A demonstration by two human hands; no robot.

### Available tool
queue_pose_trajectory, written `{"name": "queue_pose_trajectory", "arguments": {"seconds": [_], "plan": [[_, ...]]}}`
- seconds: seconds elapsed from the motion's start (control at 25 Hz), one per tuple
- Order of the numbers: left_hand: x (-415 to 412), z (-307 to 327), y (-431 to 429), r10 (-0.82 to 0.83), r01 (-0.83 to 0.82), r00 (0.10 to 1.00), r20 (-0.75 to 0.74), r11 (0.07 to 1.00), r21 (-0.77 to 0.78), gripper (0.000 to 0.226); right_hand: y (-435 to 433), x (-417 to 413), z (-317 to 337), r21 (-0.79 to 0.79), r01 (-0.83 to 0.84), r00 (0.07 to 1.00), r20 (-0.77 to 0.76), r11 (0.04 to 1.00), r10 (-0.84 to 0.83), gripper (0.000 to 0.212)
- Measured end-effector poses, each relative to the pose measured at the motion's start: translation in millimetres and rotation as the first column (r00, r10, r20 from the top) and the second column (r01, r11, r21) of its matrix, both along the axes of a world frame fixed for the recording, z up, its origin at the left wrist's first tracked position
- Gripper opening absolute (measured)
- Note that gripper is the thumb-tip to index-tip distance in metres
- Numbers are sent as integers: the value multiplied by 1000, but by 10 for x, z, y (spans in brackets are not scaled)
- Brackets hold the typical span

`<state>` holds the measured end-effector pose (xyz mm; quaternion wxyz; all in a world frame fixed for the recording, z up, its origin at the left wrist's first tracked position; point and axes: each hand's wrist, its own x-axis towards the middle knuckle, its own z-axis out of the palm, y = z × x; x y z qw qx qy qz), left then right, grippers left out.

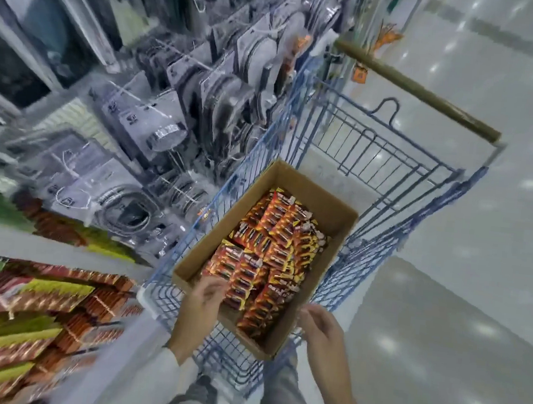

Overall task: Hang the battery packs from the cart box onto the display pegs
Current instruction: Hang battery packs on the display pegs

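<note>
- The battery packs [266,254], red and orange, lie heaped in the open cardboard box [339,209], which sits in the blue wire cart [391,181].
- My left hand [198,306] reaches over the box's near corner; its fingers [218,286] curl down onto the nearest packs, too blurred to tell if they pinch one.
- My right hand [322,332] hovers beside the box's near right wall, fingers [308,316] loosely curled, grasping nothing.
- The display [20,308] of hung packs stands to my left.
</note>
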<state>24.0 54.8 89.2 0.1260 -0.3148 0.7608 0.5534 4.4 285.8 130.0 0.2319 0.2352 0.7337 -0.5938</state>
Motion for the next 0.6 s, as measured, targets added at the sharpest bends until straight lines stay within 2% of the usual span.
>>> {"name": "queue_pose_trajectory", "arguments": {"seconds": [0.16, 0.24, 0.4, 0.48, 0.6], "plan": [[-385, -967, 35, 90, -63, 948, 304, 993, -97, 5, 133, -873, -309, 91, -156, 987, 37, 984, 153, 12], [-559, -1463, 82, 88, -3, 901, 425, 980, -197, 17, 176, -1244, -563, 116, -174, 983, 74, 978, 166, 15], [-848, -2220, 185, -25, 151, 841, 540, 970, -191, 55, 249, -1657, -951, 125, -188, 979, 101, 974, 176, 12], [-978, -2413, 248, 12, 139, 837, 547, 962, -234, 69, 307, -1725, -1094, 128, -172, 980, 121, 977, 157, 9], [-1088, -2519, 448, 87, 183, 783, 616, 914, -363, 83, 343, -1828, -1295, 146, -166, 976, 165, 975, 141, 12]]}}
